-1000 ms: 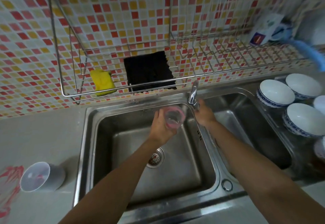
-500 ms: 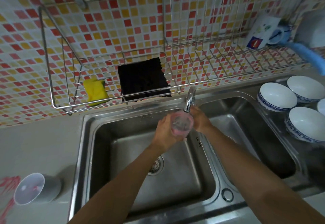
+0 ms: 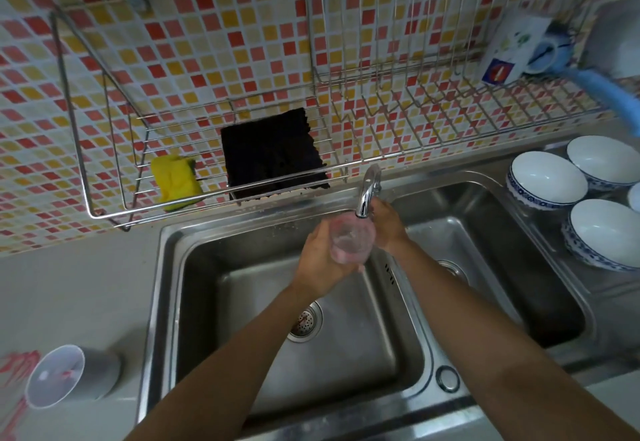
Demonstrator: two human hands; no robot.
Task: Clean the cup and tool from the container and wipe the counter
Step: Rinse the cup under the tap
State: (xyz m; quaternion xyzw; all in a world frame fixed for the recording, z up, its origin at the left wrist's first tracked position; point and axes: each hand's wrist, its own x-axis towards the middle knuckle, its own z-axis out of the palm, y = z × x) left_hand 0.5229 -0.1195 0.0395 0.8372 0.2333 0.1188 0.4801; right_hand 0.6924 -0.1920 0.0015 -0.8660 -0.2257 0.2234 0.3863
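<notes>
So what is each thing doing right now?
Cup: held under the tap by the left hand.
Tap: over the left basin; right hand behind it.
Container: tipped on its side on the counter.
Sponge: in the rack.
Black cloth: in the rack.
Bowls: upright, empty.

Faucet (image 3: 367, 195) over open left basin (image 3: 346, 354)

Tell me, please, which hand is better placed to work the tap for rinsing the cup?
The right hand. It sits behind the faucet, beside its base, with nothing seen in it, while the left hand is wrapped around the clear cup under the spout.
</notes>
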